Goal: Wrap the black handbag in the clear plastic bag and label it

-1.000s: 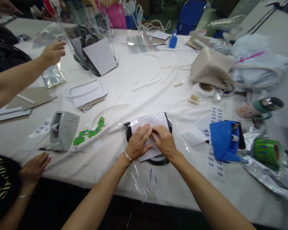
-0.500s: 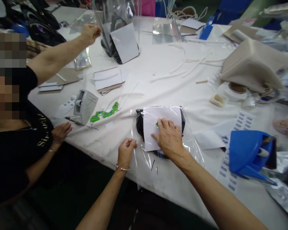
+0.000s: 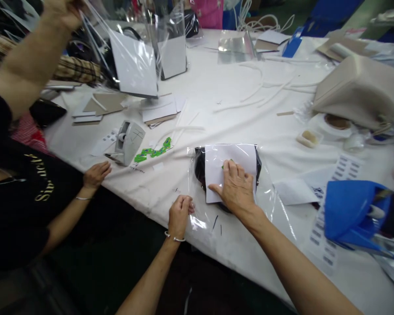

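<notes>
A black handbag (image 3: 200,168) lies inside a clear plastic bag (image 3: 269,192) in front of me, with a white card (image 3: 215,164) over most of it. My right hand (image 3: 238,186) presses on the card with its fingers stretched out, holding nothing. A bit of green (image 3: 226,163), perhaps a sticker, shows at its fingertips; the rest of it is covered. On the near left side, my left hand (image 3: 180,214) has its fingers pinched together on the plastic bag's edge.
A co-worker's hand (image 3: 98,174) rests at the table edge; the other lifts a bagged handbag with a white card (image 3: 134,65). Green stickers (image 3: 153,151) lie beside a grey tape dispenser (image 3: 128,142). At right are a blue dispenser (image 3: 351,210), label sheet (image 3: 326,223) and beige bag (image 3: 357,87).
The co-worker's raised arm has swung left and nearer, carrying a bagged handbag off the table. My view has shifted slightly left; my hands keep nearly the same place on the plastic and card.
</notes>
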`<state>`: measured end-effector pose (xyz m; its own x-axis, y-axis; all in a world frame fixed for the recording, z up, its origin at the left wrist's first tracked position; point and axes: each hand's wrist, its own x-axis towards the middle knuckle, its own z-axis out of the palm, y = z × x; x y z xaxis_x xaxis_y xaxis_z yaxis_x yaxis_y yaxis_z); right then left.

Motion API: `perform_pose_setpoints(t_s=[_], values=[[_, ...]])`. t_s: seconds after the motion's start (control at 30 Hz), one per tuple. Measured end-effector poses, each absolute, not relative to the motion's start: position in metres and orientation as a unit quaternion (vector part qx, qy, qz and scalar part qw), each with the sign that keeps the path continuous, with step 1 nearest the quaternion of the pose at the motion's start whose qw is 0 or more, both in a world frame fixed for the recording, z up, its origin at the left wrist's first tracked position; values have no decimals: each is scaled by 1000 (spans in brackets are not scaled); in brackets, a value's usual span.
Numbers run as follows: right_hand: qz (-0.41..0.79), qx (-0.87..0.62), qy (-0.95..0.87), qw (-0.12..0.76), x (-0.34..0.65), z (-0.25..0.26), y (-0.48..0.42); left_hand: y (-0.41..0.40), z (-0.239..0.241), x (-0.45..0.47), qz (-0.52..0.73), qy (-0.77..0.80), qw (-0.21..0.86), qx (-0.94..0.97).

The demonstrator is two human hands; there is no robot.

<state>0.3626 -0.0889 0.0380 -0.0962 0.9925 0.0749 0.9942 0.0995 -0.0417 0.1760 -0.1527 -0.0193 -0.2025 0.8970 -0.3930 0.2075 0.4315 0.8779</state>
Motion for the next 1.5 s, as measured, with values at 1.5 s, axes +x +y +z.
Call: perform_pose_setpoints(t_s=[1.5], values=[[-17, -638, -743, 204, 374, -25, -102, -57, 9, 121, 132, 23, 117, 984]])
